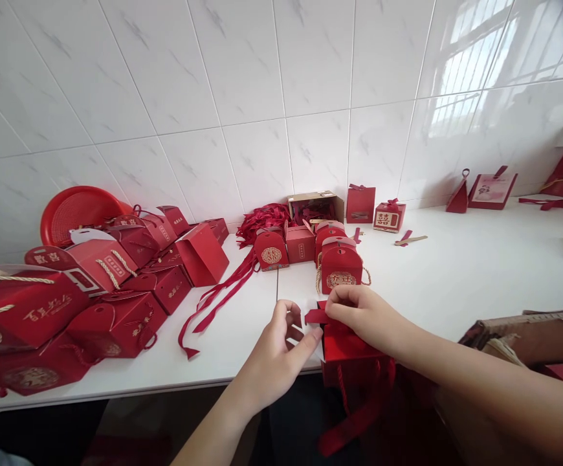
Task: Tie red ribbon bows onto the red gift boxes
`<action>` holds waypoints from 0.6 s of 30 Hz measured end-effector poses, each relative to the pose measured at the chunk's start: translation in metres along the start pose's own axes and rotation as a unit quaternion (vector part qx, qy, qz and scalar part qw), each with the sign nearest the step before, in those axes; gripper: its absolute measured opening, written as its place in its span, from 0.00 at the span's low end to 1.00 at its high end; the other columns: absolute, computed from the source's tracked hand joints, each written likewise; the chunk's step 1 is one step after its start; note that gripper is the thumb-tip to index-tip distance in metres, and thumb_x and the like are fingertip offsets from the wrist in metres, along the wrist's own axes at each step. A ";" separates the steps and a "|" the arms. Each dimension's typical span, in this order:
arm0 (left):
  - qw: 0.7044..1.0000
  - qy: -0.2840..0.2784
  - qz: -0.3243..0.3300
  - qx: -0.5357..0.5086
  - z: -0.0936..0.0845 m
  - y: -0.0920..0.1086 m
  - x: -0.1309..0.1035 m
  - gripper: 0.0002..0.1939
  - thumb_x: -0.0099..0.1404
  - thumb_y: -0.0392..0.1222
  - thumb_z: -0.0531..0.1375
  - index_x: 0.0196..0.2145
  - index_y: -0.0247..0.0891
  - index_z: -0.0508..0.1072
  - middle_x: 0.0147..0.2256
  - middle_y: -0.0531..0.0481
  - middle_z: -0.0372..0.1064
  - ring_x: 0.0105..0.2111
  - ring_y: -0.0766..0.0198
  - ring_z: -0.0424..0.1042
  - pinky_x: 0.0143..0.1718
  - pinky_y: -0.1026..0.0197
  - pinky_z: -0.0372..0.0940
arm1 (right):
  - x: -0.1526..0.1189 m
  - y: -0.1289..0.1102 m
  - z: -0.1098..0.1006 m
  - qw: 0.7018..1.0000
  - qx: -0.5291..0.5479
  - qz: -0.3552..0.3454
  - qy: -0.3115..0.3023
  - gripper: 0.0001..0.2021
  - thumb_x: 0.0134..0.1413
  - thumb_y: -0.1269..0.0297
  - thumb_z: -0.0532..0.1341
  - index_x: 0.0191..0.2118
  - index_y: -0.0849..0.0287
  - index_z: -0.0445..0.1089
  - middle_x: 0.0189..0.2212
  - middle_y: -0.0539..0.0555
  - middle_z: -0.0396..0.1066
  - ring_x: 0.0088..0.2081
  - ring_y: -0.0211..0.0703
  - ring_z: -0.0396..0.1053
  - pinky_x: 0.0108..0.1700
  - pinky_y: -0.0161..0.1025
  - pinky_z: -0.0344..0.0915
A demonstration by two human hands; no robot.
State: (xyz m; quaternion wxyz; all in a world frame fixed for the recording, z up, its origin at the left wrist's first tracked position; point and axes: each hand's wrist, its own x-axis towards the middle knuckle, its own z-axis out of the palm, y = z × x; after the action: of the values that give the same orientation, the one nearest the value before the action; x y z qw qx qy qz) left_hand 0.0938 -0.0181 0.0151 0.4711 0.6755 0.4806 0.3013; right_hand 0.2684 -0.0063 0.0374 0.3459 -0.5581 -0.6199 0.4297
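At the table's front edge sits a red gift box (352, 343) with twisted cord and a long red ribbon (354, 424) hanging down its front. Over its top, my right hand (359, 307) pinches a red ribbon end (316, 316) between thumb and fingers. My left hand (284, 343) is at the box's left side, fingers curved and apart, its thumb close to the box's edge. Whether that thumb touches the box I cannot tell. Just behind stands a finished-looking red box (342, 268) with gold cord handles.
Many red boxes (116, 317) are piled at the left before a red plastic basket (85, 210). A ribbon heap (264, 220) lies beside an open carton (316, 206) at the tiled wall. A large cardboard box (529, 336) stands at the right front.
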 end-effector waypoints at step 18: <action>0.943 0.060 -0.090 0.314 -0.039 -0.045 0.026 0.14 0.58 0.48 0.52 0.20 0.39 0.63 0.22 0.50 0.64 0.25 0.59 0.65 0.27 0.60 0.56 | -0.002 -0.004 -0.020 0.948 -0.281 -0.067 0.134 0.09 0.54 0.58 0.52 0.37 0.56 0.65 0.39 0.56 0.71 0.44 0.51 0.66 0.49 0.49 0.54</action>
State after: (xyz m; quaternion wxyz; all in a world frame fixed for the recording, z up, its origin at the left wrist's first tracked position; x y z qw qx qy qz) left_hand 0.0532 0.0241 -0.0131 0.2310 0.7235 0.6371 0.1315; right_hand 0.2853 -0.0052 0.0488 0.2832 -0.6419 -0.6996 0.1354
